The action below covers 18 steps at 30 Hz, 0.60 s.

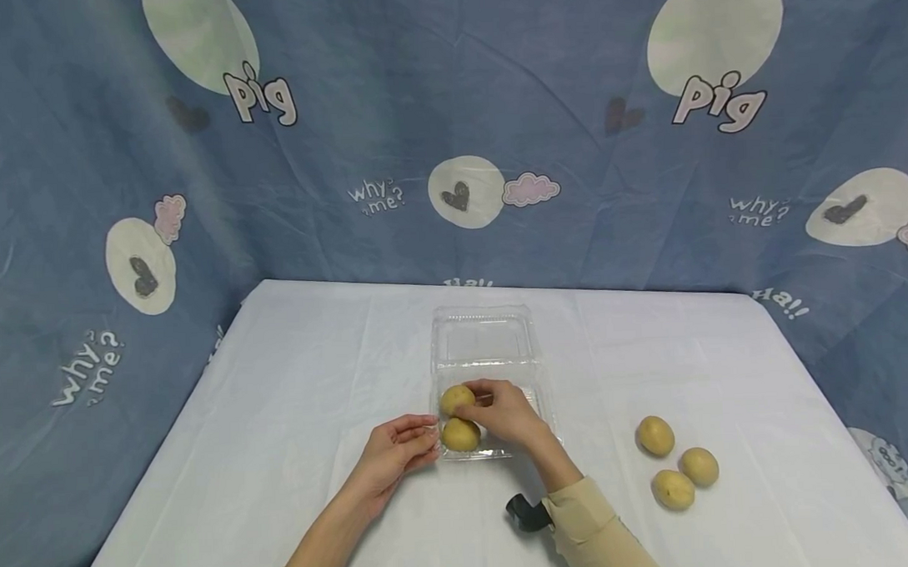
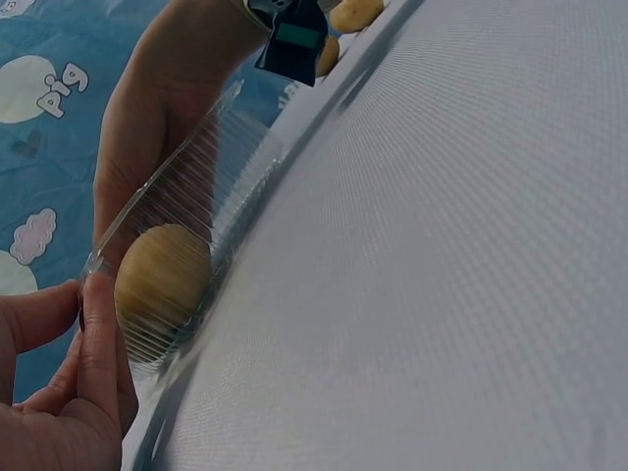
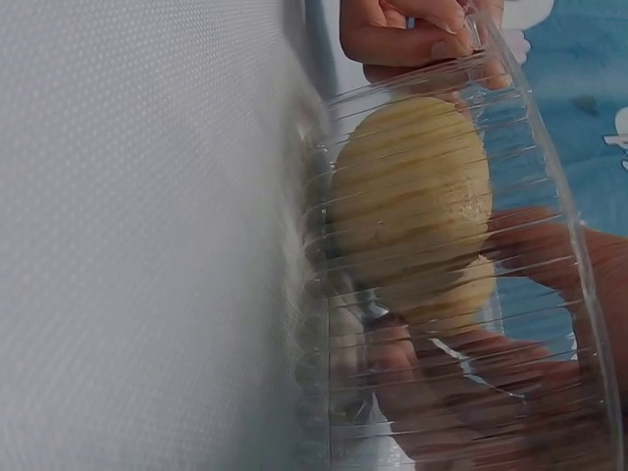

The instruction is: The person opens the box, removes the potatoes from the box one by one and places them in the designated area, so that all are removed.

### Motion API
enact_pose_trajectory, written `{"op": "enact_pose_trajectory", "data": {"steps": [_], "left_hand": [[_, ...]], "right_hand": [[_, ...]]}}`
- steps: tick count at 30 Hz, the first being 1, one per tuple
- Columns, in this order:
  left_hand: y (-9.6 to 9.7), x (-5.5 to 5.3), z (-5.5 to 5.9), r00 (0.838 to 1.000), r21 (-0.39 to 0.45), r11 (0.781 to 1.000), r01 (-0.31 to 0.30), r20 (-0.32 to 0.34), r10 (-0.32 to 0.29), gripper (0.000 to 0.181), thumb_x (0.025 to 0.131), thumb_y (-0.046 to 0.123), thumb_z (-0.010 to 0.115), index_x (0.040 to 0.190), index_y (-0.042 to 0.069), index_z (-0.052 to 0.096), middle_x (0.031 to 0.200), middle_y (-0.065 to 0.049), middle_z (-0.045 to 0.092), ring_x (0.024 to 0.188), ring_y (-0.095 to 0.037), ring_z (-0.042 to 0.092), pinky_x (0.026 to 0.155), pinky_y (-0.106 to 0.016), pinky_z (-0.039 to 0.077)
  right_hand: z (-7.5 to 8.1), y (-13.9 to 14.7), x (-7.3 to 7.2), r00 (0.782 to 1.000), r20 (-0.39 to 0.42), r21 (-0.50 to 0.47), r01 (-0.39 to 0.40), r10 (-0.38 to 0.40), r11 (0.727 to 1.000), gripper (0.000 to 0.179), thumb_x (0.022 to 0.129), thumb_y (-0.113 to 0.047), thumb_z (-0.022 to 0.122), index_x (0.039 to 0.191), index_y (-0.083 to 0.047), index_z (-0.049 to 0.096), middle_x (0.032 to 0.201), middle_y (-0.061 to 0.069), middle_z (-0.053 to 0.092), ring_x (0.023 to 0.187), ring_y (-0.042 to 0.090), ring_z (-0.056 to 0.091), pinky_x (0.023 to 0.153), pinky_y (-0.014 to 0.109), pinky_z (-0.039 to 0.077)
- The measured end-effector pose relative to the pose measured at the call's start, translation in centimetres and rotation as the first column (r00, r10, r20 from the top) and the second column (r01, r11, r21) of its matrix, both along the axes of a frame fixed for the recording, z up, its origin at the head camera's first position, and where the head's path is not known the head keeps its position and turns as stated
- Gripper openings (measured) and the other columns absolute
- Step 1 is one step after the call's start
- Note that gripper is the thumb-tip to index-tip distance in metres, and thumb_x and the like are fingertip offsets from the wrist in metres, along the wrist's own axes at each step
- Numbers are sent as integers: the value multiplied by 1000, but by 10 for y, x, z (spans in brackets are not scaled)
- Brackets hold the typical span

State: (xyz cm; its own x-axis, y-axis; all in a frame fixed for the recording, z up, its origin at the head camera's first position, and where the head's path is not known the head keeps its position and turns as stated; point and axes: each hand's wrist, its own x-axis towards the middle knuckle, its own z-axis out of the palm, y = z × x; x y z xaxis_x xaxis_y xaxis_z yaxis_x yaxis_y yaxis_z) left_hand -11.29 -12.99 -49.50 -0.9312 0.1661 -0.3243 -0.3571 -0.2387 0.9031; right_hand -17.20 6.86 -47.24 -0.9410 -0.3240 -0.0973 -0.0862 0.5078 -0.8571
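Fingers of my left hand (image 1: 396, 454) pinch the clear tray (image 1: 497, 454); my right hand (image 1: 508, 413) grips the far potato (image 1: 454, 399). I'd brace lightly, then ease off gently.

head: high, forward-down | wrists: low, close, tilted | shared: clear box (image 1: 487, 364)
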Motion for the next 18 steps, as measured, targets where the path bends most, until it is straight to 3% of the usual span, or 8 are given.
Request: {"op": "enact_pose_trajectory", "data": {"steps": [8,18], "left_hand": [[0,0,1,1000,-5,1000,7,-1,-7,39,91,1,68,123,-15,52,94,-8,63,84,-15,65,81,-28,58],[0,0,1,1000,-9,1000,-2,-3,2,39,90,1,68,122,-15,53,94,-8,63,84,-15,64,81,-28,59]], "right_hand": [[0,0,-2,1000,2,-41,-17,17,999,44,87,-28,73,121,0,66,107,10,70,97,25,66,85,40,56],[-1,2,-1,1000,1,-84,18,-18,996,48,83,-29,78,121,-2,67,112,9,69,96,25,65,78,35,57]]}}
